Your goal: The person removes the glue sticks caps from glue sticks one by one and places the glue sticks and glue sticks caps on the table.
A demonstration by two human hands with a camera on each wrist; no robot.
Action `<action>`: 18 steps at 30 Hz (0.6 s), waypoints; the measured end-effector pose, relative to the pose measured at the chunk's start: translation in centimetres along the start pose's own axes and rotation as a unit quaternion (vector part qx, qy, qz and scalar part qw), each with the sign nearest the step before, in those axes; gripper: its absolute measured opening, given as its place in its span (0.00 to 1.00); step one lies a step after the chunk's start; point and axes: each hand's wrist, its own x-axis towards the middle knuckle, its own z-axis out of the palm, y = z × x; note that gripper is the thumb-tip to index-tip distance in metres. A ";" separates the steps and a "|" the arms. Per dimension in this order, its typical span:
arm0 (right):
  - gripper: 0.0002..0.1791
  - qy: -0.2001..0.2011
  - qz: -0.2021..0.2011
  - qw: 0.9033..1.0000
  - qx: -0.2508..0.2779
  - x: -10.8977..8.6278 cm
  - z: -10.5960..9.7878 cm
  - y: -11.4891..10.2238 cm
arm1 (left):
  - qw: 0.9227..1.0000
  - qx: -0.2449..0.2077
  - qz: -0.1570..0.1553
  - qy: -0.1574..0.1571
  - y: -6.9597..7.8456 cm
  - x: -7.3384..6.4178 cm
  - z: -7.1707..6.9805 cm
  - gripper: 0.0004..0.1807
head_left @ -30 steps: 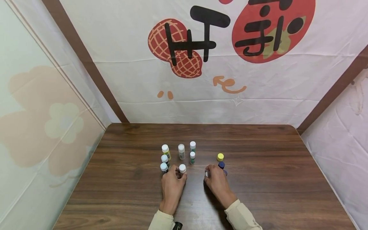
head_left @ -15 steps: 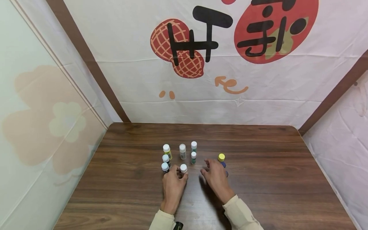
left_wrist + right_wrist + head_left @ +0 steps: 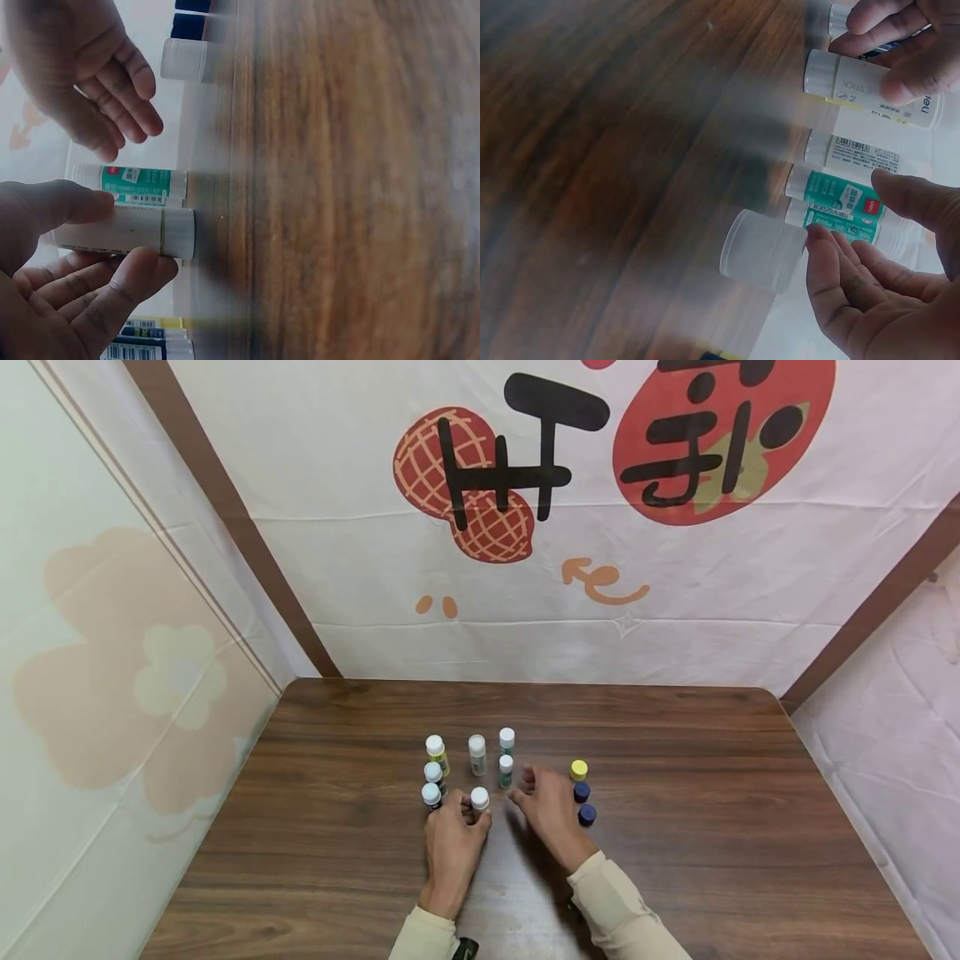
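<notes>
My left hand (image 3: pixel 453 856) grips an upright white glue stick (image 3: pixel 479 798); in the left wrist view, thumb and fingers press its pale body (image 3: pixel 139 229) from both sides. My right hand (image 3: pixel 553 814) hovers to the right with thumb and fingers apart, holding nothing. Nearest its fingertips in the head view is the front green-labelled glue stick (image 3: pixel 506 772), with another green-labelled one (image 3: pixel 507 740) behind. In the right wrist view a translucent cap (image 3: pixel 761 251) stands close by the right fingers (image 3: pixel 829 274); the right hand hides it from the head camera.
Another white glue stick (image 3: pixel 477 756) stands farther back. Left of it, a yellow-labelled stick (image 3: pixel 437 755) and two dark-labelled ones (image 3: pixel 432 773) form a column. On the right, a yellow cap (image 3: pixel 578 770) and two dark blue caps (image 3: pixel 587 815) line up on the wooden table (image 3: pixel 712 835).
My right hand has let go of the pale cap and moved left toward the green-labelled sticks, uncovering the dark blue caps. My left hand keeps its grip in place.
</notes>
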 end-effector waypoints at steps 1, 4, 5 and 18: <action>0.21 -0.003 0.003 1.000 -0.002 0.1 0.1 -0.1 | 1.000 0.000 0.000 0.000 0.0 0.0 0.0 0.11; 0.21 -0.011 0.011 1.000 -0.008 0.4 0.2 -0.3 | 1.000 0.002 0.002 0.000 0.0 0.1 0.0 0.11; 0.21 -0.011 0.012 1.000 -0.009 0.5 0.3 -0.4 | 1.000 0.002 0.001 0.000 0.0 0.1 0.0 0.11; 0.17 -0.007 0.014 1.000 0.022 1.3 1.1 -0.6 | 1.000 -0.001 0.007 0.001 0.0 0.0 -0.1 0.12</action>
